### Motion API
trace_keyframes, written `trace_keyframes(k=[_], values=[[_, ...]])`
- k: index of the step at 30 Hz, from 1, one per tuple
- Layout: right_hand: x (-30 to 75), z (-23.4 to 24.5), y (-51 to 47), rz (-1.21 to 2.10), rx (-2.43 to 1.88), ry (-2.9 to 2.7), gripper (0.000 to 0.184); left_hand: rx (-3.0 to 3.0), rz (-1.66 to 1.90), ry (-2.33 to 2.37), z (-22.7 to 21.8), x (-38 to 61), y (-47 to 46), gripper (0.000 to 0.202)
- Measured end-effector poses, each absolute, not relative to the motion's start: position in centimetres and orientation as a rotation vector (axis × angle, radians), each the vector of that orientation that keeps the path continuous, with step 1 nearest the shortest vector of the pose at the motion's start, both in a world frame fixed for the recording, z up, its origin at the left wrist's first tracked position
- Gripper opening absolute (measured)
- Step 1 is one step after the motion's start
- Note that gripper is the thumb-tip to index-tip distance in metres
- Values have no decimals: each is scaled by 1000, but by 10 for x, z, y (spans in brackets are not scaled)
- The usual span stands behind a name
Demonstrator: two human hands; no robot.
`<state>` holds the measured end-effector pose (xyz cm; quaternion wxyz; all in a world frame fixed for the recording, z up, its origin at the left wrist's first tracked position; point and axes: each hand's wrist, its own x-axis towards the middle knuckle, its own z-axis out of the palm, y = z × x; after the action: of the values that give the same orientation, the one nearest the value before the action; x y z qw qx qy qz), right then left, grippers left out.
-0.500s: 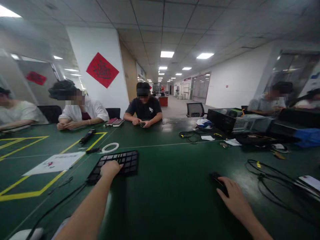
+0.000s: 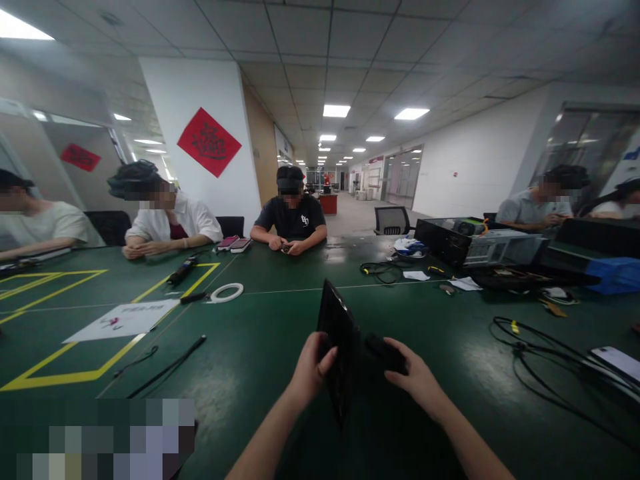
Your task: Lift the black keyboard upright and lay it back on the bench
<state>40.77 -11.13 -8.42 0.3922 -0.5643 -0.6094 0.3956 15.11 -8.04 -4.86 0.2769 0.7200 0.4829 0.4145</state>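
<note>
My left hand (image 2: pixel 314 368) grips the edge of a thin black panel (image 2: pixel 340 337), held up on its side and seen almost edge-on. Its face carried a grid of dark rectangular cells in the earlier view. My right hand (image 2: pixel 411 375) has its thumb and fingers around a small dark object (image 2: pixel 387 353) whose exact kind I cannot make out. This object is just right of the panel with a narrow gap between them. To the left, a black cable (image 2: pixel 173 363) lies on the table with its tip free.
A white ring (image 2: pixel 227 293) and a paper sheet (image 2: pixel 123 320) lie on the green table at left, near yellow tape lines. Coiled black cables (image 2: pixel 520 350) and a phone (image 2: pixel 617 362) are at right. An open computer case (image 2: pixel 445 243) stands farther back. Several people sit around the table.
My left hand has lifted the panel off the table, turned it on edge and brought it to the middle. My right hand has moved left with the small dark object.
</note>
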Motion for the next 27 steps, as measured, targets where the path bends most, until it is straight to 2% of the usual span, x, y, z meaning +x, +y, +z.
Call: trace_keyframes(k=[4, 16, 19, 24, 27], values=[[381, -82, -109, 1204, -1040, -1691, 66, 1865, 1035, 1082, -69, 156, -101, 32], [387, -67, -117, 1152, -1021, -2058, 76, 1811, 788, 932, -64, 141, -106, 44], [385, -57, -120, 1100, -1029, -2117, 70, 1834, 750, 921, -59, 142, -107, 43], [383, -46, -123, 1040, -908, -2156, 46, 1894, 700, 935, -56, 145, -107, 40], [383, -45, -123, 1061, -907, -2101, 48, 1860, 709, 945, -57, 145, -106, 40]])
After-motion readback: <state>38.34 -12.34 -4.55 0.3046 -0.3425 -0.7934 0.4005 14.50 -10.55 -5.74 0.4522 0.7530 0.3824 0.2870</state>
